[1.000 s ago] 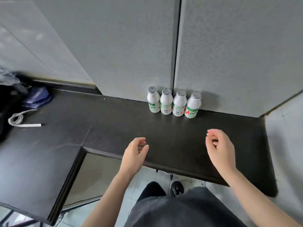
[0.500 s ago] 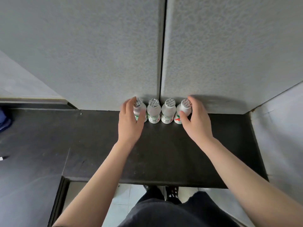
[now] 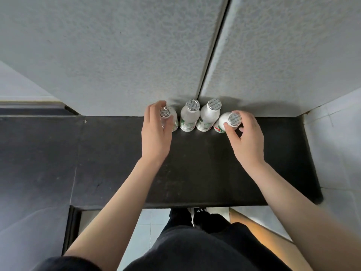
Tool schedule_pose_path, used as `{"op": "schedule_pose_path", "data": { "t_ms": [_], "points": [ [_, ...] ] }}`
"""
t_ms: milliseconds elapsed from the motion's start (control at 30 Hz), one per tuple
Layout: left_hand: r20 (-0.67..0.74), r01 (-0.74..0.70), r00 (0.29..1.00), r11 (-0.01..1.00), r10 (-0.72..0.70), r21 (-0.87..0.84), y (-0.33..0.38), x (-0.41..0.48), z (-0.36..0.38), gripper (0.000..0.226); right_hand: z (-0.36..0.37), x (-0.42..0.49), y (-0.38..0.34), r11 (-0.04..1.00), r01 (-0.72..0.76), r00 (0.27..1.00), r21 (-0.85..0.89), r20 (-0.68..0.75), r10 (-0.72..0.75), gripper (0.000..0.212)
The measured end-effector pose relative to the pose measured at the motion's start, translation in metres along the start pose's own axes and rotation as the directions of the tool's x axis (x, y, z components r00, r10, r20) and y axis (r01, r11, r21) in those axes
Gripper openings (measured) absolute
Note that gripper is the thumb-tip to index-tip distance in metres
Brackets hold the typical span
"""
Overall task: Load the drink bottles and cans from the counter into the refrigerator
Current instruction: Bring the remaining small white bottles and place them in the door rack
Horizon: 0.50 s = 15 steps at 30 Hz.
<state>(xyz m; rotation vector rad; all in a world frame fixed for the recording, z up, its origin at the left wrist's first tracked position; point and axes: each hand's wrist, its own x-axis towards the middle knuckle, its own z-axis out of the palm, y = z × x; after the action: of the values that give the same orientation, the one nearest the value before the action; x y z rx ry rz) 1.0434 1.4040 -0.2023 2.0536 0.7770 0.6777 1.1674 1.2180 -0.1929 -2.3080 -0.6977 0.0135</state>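
Note:
Several small white drink bottles with foil caps stand in a row on the black counter [image 3: 195, 169], against the grey wall panels. My left hand [image 3: 156, 132] grips the leftmost bottle [image 3: 172, 118] around its neck and body. My right hand [image 3: 246, 137] pinches the rightmost bottle [image 3: 224, 122] just under its cap; that bottle leans toward me and to the right. The two middle bottles [image 3: 190, 118] [image 3: 208, 118] stand upright and untouched between my hands.
The grey wall panels [image 3: 136, 55] rise straight behind the bottles, with a vertical seam [image 3: 213, 55] between them. A white tiled wall [image 3: 336, 143] bounds the counter on the right. The counter's front edge [image 3: 175, 204] runs above my legs and the floor.
My hands came forward from the counter's front edge to the bottle row and took hold of the two outer bottles. The rightmost bottle now tilts away from the row.

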Motion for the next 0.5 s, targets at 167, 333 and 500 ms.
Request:
{"op": "schedule_pose_path", "data": {
  "t_ms": [167, 333, 500],
  "points": [
    [-0.078, 0.151, 0.983, 0.973, -0.166, -0.176, -0.003, -0.035, -0.021, 0.037, -0.008, -0.012, 0.004, 0.997, -0.010, 1.000, 0.083, 0.012, 0.009, 0.037],
    [-0.062, 0.212, 0.973, 0.968, -0.221, -0.132, 0.007, -0.095, -0.043, 0.032, -0.016, -0.036, -0.001, 0.976, -0.075, 0.996, 0.204, 0.072, 0.062, 0.034],
    [-0.075, 0.338, 0.931, 0.922, -0.357, -0.190, 0.021, -0.156, -0.048, 0.034, -0.016, -0.065, -0.021, 0.953, 0.013, 0.955, 0.303, 0.279, -0.101, 0.038]
  ]
}}
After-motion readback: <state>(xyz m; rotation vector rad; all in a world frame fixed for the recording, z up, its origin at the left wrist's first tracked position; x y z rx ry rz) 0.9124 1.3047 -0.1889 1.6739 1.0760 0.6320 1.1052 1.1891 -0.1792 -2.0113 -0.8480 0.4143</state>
